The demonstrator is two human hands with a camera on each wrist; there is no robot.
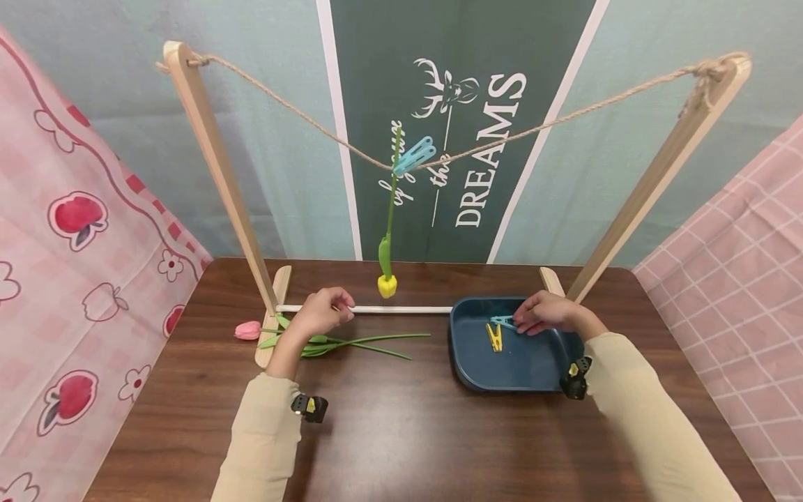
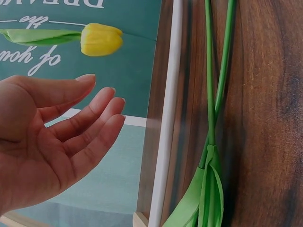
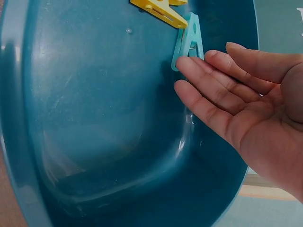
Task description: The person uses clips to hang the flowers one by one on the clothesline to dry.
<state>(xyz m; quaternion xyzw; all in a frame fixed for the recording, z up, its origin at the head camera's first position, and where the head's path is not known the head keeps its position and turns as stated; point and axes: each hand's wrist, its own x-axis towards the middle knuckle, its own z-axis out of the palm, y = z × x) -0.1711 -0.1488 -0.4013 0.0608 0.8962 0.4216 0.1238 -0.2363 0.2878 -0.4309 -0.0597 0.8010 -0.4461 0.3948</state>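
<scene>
My right hand [image 1: 544,312] hangs over the dark blue basin [image 1: 461,348], its fingers loosely bent beside a light blue clothespin [image 3: 192,38]. In the right wrist view the fingertips overlap the end of that clothespin, but no grip shows; I cannot tell if they touch. A yellow clothespin [image 1: 494,337] lies next to it. My left hand [image 1: 325,311], holding nothing, hovers above the stems of artificial tulips [image 2: 210,123] on the table; one pink bloom [image 1: 248,330] shows. Upside down from the rope, a yellow tulip [image 1: 387,284] hangs by a blue clothespin [image 1: 415,155].
Two wooden posts [image 1: 216,167] [image 1: 665,167] carry a sagging rope [image 1: 282,101] across the table. A white rod [image 1: 401,309] runs low between their feet and passes behind the basin. Printed cloths [image 1: 75,279] border the left, back and right of the brown table [image 1: 389,439].
</scene>
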